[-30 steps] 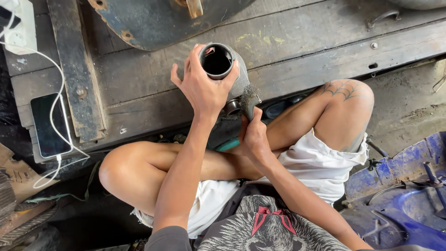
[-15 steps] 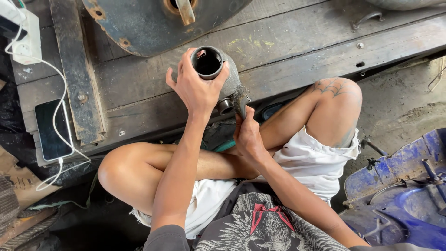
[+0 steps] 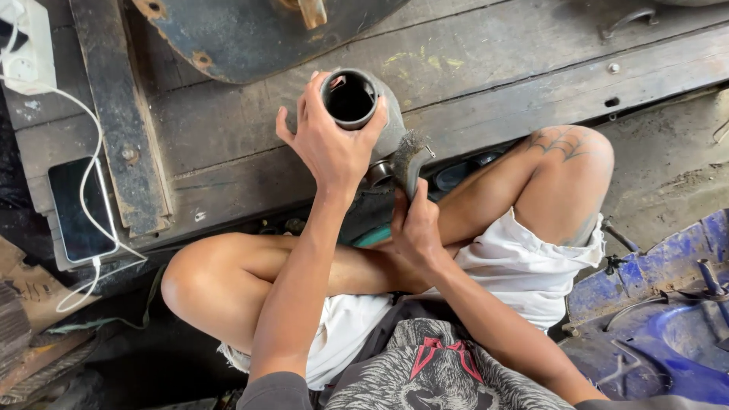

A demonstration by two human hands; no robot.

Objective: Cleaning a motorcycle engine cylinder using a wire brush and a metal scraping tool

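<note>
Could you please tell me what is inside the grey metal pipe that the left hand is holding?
The grey metal pipe shows only a dark, hollow bore; nothing visible inside. The left hand covers its lower side.

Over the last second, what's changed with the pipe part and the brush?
Little. The left hand grips the grey metal elbow pipe as before, its open mouth facing up, tilted slightly differently. The right hand has kept the wire brush against the pipe's side. The phone on its white cable hasn't moved.

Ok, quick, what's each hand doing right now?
Left hand: closed around the grey metal pipe.
Right hand: closed on the wire brush.
</note>
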